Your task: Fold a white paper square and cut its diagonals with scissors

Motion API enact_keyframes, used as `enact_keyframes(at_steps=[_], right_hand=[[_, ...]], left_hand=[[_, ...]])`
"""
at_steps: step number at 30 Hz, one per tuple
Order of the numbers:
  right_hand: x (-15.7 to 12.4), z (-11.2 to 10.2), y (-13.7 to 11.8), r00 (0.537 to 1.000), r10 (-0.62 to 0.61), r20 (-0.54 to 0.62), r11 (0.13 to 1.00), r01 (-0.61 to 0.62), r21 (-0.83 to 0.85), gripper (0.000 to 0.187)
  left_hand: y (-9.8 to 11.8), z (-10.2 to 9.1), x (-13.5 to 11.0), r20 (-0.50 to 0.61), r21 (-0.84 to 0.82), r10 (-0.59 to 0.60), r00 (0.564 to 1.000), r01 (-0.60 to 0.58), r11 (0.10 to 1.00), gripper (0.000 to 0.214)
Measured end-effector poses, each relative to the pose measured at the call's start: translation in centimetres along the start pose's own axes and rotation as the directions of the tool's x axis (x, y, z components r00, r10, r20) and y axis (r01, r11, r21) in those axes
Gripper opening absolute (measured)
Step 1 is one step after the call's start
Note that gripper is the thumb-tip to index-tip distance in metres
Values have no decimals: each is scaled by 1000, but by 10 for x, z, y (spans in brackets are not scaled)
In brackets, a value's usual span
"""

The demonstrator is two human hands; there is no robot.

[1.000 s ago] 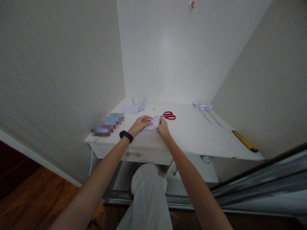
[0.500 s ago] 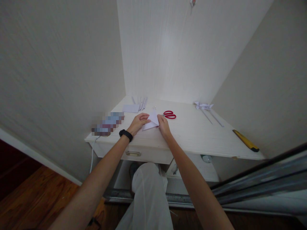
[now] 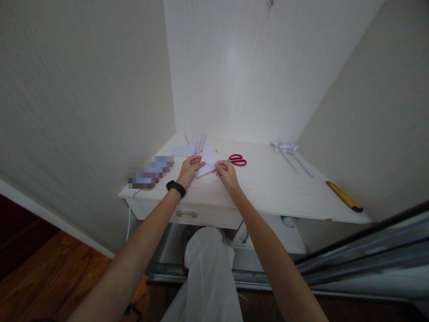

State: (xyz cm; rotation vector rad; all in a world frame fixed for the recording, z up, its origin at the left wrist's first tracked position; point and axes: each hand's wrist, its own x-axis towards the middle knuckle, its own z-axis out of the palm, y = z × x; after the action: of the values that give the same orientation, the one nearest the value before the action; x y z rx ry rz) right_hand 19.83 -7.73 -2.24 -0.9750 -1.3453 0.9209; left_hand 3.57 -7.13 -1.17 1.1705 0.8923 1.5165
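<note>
A partly folded sheet of white paper (image 3: 208,157) is held between my two hands just above the desk. My left hand (image 3: 191,170), with a black band on its wrist, grips the paper's left side between thumb and fingers. At the right corner, my right hand (image 3: 228,173) pinches the paper with thumb and fingertips. Red-handled scissors (image 3: 237,160) lie right beside my right hand, their blades partly hidden behind it. Beyond my left hand are a flat white paper piece (image 3: 182,151) and several thin paper sticks (image 3: 200,144).
Paper pinwheels on sticks (image 3: 284,148) lie at the desk's back right. A yellow utility knife (image 3: 344,197) rests near the right edge. A blurred-out device (image 3: 152,172) with a white cable (image 3: 129,219) is at the left. White walls enclose the desk (image 3: 268,188).
Both hands have shifted slightly left with the paper. My right hand's grip has moved to the paper's right corner, fingertips now showing. The desk items stay in place.
</note>
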Motion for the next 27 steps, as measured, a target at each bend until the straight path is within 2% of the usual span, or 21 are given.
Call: enact_keyframes(at_steps=[11, 21, 27], right_hand=[[-2, 1, -1, 1000, 1, -26, 999, -2, -41, 20], [0, 0, -2, 999, 18, -37, 1000, -18, -18, 18], [-1, 0, -1, 1000, 13, -28, 1000, -13, -4, 18]], left_hand=[[-1, 0, 2, -17, 11, 25, 1000, -25, 1000, 35], [1, 2, -1, 0, 18, -40, 999, 40, 999, 36], [2, 2, -1, -6, 12, -32, 999, 32, 999, 34]])
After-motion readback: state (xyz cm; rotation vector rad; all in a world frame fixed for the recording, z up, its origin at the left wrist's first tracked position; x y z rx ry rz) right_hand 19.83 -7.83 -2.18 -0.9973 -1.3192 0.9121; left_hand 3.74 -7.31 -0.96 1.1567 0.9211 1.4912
